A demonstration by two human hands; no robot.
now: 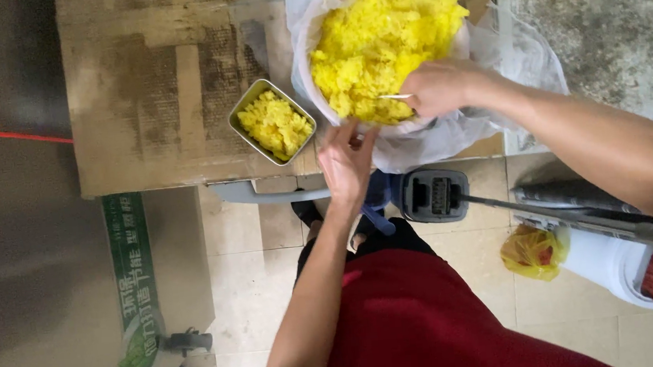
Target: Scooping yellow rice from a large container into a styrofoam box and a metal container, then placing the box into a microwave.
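My right hand (440,87) is at the near right edge of the big bowl of yellow rice (381,37), fingers curled shut around the thin metal handle of a spoon (396,96) whose tip is buried in the rice. The bowl is lined with a clear plastic bag (448,129) that spills over its rim and bunches up on the near side and to the right.

My left hand (347,162) sits just near the bowl's near left rim, fingers loosely spread and pointing away from me, fingertips touching the plastic at the rim; it holds nothing that I can see.

Just left of the bowl, a small rectangular metal tin (245,108) stands on the cardboard sheet (145,89) that covers the tabletop, tilted corner-on to me and already filled with yellow rice (275,123). Tin and bowl are close together, nearly touching.

Below the table edge, on the tiled floor (245,246), I see a yellow plastic bag (533,252) to the right beside a white bucket (609,265), and my red skirt (432,316) nearest me.
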